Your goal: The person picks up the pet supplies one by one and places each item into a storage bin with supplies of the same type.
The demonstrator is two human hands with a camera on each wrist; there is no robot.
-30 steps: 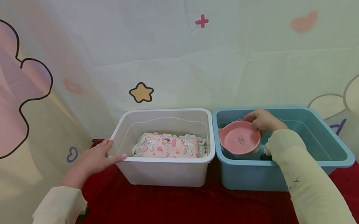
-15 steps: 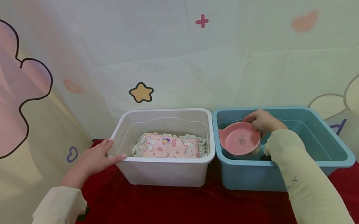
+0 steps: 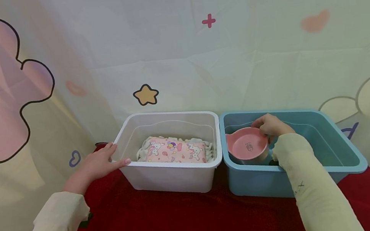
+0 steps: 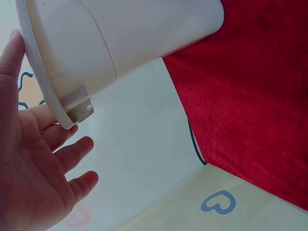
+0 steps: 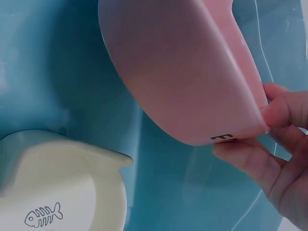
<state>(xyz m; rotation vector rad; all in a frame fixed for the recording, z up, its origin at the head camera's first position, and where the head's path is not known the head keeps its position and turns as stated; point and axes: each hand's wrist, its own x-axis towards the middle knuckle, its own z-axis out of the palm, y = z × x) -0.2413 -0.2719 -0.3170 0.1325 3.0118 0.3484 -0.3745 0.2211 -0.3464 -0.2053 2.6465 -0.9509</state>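
In the head view my left hand [image 3: 95, 165] rests on the left corner of a white plastic bin [image 3: 172, 178], thumb along the front rim. The left wrist view shows its other fingers spread loosely beside the rim. My right hand [image 3: 272, 124] reaches into a blue bin [image 3: 262, 181] and pinches the edge of a pink cat-eared bowl [image 3: 247, 138] with a fish-bone print inside. The right wrist view shows the thumb and fingers on either side of that edge, with the bowl tilted. Lower down lies a cream bowl [image 5: 108, 192] with a fish-bone print.
Inside the white bin sits a pink rabbit-print pillow [image 3: 175, 149] with pale ruffles. Both bins stand side by side on a red cloth [image 3: 170, 225]. Behind them hangs a pale printed curtain [image 3: 173, 74].
The pink bowl and my right hand have sunk very slightly. My left hand stays in place on the white bin.
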